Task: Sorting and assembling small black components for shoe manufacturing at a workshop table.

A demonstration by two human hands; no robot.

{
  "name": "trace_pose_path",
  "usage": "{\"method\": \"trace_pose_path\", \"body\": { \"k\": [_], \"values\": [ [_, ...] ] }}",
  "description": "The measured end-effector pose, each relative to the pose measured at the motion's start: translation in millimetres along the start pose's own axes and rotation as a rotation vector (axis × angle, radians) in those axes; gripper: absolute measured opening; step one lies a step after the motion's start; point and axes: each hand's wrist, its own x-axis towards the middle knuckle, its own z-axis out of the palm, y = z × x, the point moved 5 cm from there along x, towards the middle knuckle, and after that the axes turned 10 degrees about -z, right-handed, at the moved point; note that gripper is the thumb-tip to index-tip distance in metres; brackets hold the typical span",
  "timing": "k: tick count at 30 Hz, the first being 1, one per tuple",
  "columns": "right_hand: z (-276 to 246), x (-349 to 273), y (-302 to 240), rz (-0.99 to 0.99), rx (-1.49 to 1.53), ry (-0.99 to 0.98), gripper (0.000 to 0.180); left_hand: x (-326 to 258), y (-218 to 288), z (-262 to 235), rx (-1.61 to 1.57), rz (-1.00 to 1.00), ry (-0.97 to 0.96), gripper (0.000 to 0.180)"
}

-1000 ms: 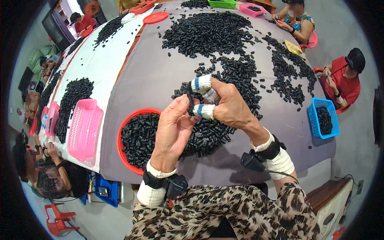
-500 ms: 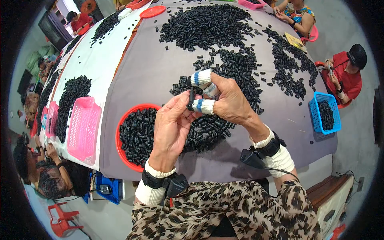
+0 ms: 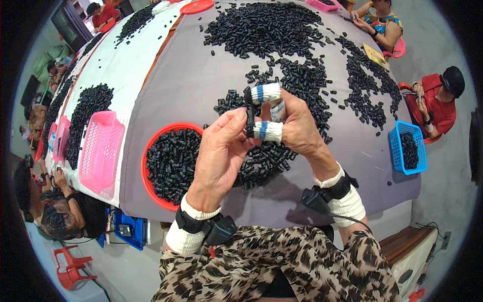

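Observation:
My left hand [image 3: 221, 151] and my right hand [image 3: 294, 126] meet above the grey table [image 3: 191, 80]. Together they pinch a small black tubular part [image 3: 249, 118] held upright between the fingertips. White cloth wraps with blue stripes cover two fingers of my right hand. Below my hands lies a heap of small black parts [image 3: 261, 161]. A red round tray [image 3: 168, 163] full of the same black parts sits just left of my left hand. Both wrists wear white bands and black devices.
More black parts [image 3: 266, 27] spread across the far table. A pink basket [image 3: 100, 151] lies left on a white cloth. A blue basket [image 3: 407, 148] of parts stands at the right edge. Other people sit around the table on the right, far and left sides.
My hands have stayed together over the pile, shifting only slightly; the fingers keep working the black part between them.

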Motion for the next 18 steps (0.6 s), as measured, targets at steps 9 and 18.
{"method": "trace_pose_path", "body": {
  "k": [9,18],
  "values": [
    [2.4,-1.2,-6.4,-0.02,-0.046,0.006,0.044,3.5,-1.0,-2.8,-0.087,0.007,-0.071,0.026],
    [4.1,0.5,-20.9,-0.091,-0.132,-0.008,0.04,5.2,3.9,-3.3,-0.05,0.027,-0.085,0.018]
  ]
}}
